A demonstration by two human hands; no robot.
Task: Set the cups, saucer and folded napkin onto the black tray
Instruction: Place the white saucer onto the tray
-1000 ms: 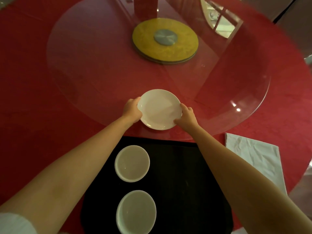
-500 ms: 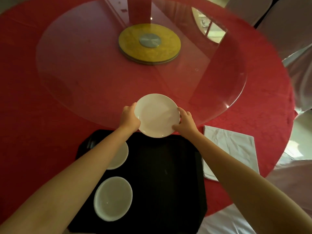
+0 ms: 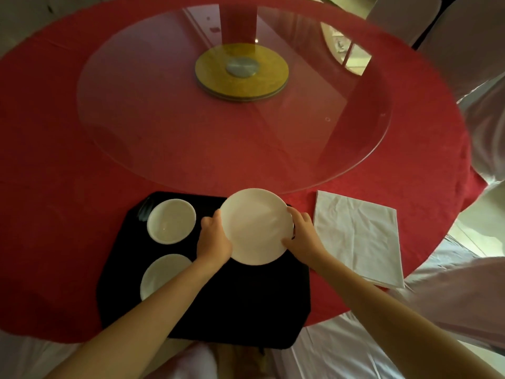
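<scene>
A white saucer point(image 3: 255, 225) is held over the far right part of the black tray point(image 3: 240, 302). My left hand point(image 3: 213, 242) grips its left rim and my right hand point(image 3: 300, 233) grips its right rim. Whether the saucer touches the tray I cannot tell. Two white cups stand on the tray's left side: one point(image 3: 171, 221) at the far corner, the other point(image 3: 161, 274) nearer me, partly hidden by my left forearm. A folded white napkin point(image 3: 358, 236) lies on the red tablecloth just right of the tray.
A large round glass turntable point(image 3: 169, 127) on a gold hub point(image 3: 241, 71) covers the middle of the red table point(image 3: 54, 201), its near edge just beyond the tray. White-covered chairs point(image 3: 464, 45) stand at the right. The table's front edge runs under the tray.
Both hands have carried the saucer from the glass turntable's near edge toward me, so it is now over the tray. The view has also shifted back.
</scene>
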